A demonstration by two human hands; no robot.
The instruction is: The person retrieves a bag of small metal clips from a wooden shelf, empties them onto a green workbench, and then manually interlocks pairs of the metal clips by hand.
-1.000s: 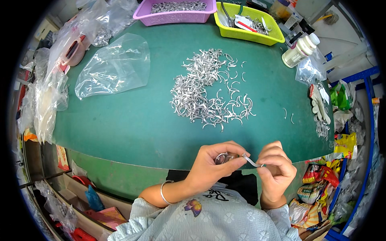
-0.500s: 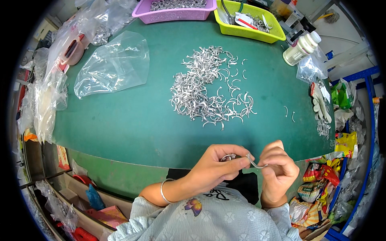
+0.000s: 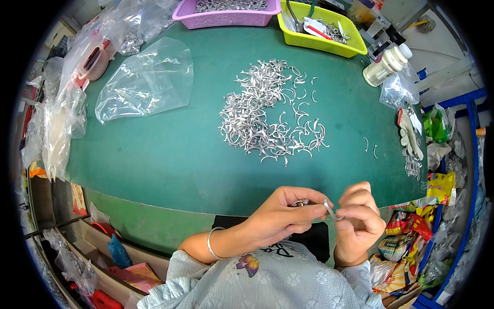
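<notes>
Pinching metal clip [image 3: 329,208] between hands [image 3: 319,219]

table [image 3: 170,154] green | clips [image 3: 267,113] silver | baskets purple [image 3: 226,18], yellow [image 3: 319,38]

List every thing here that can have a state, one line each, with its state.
left hand: closed around small metal pieces
right hand: pinching a curved metal piece at its fingertips
pile of curved metal pieces: loose, spread on the green table
clear plastic bag: lying flat, looks empty
white bottle: lying on its side, capped
purple basket: holds metal parts
yellow basket: holds mixed items
</notes>
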